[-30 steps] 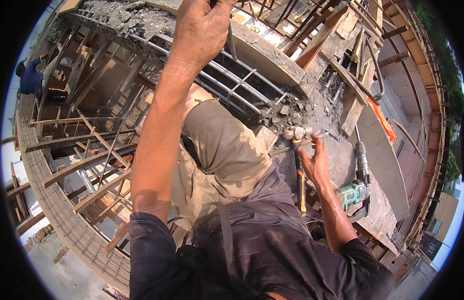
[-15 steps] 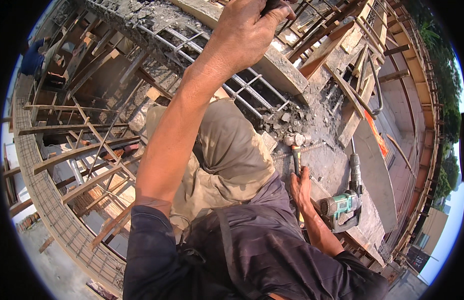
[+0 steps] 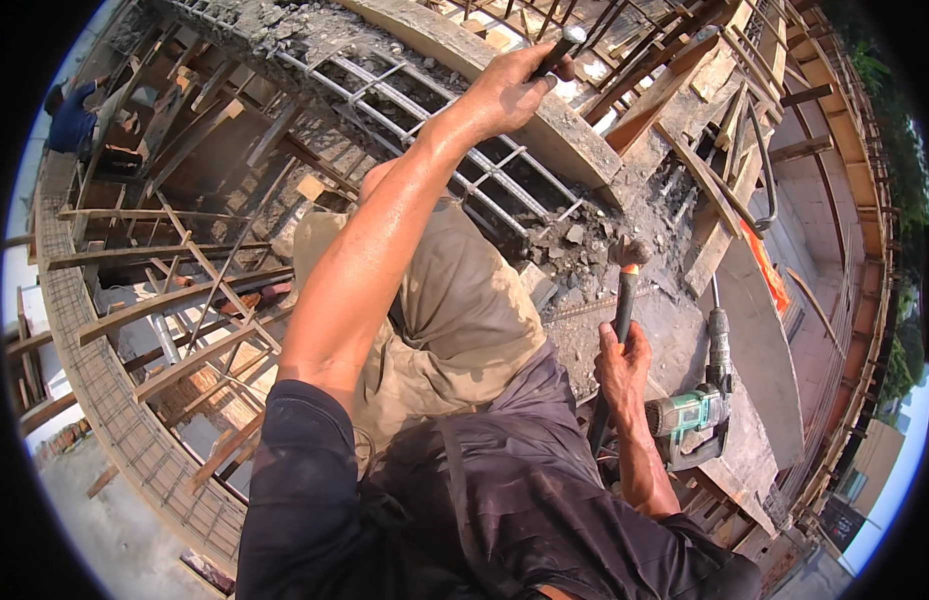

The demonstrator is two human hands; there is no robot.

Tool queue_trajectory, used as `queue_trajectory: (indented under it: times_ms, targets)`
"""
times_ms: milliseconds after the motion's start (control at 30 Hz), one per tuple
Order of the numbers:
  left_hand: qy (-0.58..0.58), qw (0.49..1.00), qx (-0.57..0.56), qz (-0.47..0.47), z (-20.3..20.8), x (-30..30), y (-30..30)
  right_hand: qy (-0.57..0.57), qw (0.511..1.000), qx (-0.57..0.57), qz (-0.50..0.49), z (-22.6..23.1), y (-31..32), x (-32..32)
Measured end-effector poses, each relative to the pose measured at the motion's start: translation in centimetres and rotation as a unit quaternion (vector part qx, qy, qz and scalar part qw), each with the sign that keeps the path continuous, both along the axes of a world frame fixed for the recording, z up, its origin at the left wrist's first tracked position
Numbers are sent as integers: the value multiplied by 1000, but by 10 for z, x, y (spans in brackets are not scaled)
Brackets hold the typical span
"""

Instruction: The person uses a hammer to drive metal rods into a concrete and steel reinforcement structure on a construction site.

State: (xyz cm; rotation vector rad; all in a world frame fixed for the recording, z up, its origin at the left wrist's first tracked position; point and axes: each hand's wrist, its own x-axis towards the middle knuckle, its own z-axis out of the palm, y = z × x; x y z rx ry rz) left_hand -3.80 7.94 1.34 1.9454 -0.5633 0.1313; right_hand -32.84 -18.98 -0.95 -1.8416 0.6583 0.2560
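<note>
My left hand (image 3: 507, 92) is stretched out far ahead, wrapped round a dark chisel (image 3: 558, 54) whose round, bright end points up and to the right. It is over a concrete edge beside the exposed steel bars (image 3: 500, 182) of a broken-out beam. My right hand (image 3: 623, 362) grips a hammer (image 3: 626, 295) by its dark handle. The hammer's head is raised over grey rubble (image 3: 582, 240), apart from the chisel. Just right of that hand lies a green and black demolition drill (image 3: 689, 412) with a long bit, on the slab.
Wooden boards (image 3: 700, 85) and a bent metal bar (image 3: 763, 170) lie at the far right. On the left, timber props (image 3: 185, 318) stand over a lower level, bordered by a curved rebar cage (image 3: 120, 420). A person in blue (image 3: 70, 118) is at the far left.
The hammer has been lifted and tilted, its head moving up and right with my right hand. My left hand has shifted slightly right and down, bringing the chisel's end into view.
</note>
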Motion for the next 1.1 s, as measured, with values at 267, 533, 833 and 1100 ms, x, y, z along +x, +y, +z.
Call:
queue_trajectory:
  times_ms: [267,533,833,1100]
  targets:
    - [33,998,30,37,-19,6,-9,-205,968,132,49,82,35,62]
    - [7,996,86,39,-28,17,-22,-375,915,129,71,108,76,155]
    - [-35,992,112,39,-37,34,-18,-199,965,39,166,151,76,149]
    - [33,991,125,32,-25,34,-17,-431,881,189,56,163,90,189]
